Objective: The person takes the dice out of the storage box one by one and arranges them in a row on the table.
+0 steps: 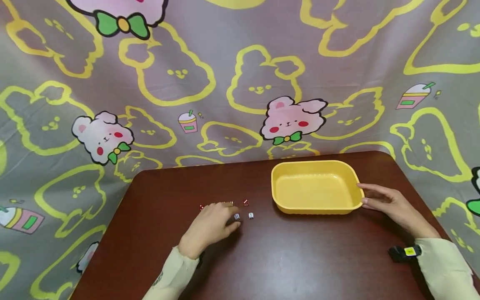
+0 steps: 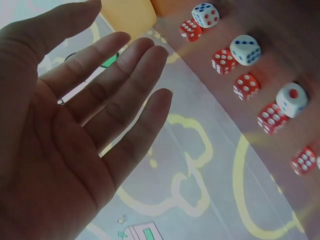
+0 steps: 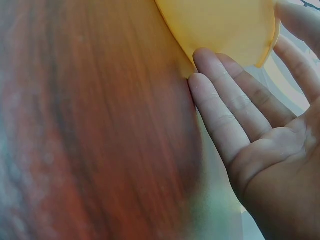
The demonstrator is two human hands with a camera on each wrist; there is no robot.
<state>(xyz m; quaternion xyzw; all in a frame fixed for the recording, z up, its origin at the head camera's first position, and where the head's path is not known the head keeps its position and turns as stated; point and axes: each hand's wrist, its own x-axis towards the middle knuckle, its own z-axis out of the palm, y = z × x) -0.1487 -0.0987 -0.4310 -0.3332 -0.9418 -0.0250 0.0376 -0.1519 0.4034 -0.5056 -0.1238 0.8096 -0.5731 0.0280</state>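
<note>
My left hand [image 1: 211, 227] hovers over a row of small dice, and its palm is bare in the left wrist view. Its relaxed fingers [image 2: 132, 112] are slightly parted. Beside the fingertips lie a white die [image 1: 251, 215] and a red die [image 1: 246, 202]; the hand hides part of the row. Several red dice [image 2: 246, 86] and white dice [image 2: 245, 50] show in the left wrist view. My right hand [image 1: 391, 207] touches the right wall of a yellow plastic basin [image 1: 315, 210], its long fingers [image 3: 220, 117] nearly straight against the side.
The brown wooden table [image 1: 285, 258] carries the basin toward its back right. Behind it and at both sides hangs a grey curtain [image 1: 221, 62] with yellow bear outlines. A black strap [image 1: 403, 253] with a yellow label is on my right wrist.
</note>
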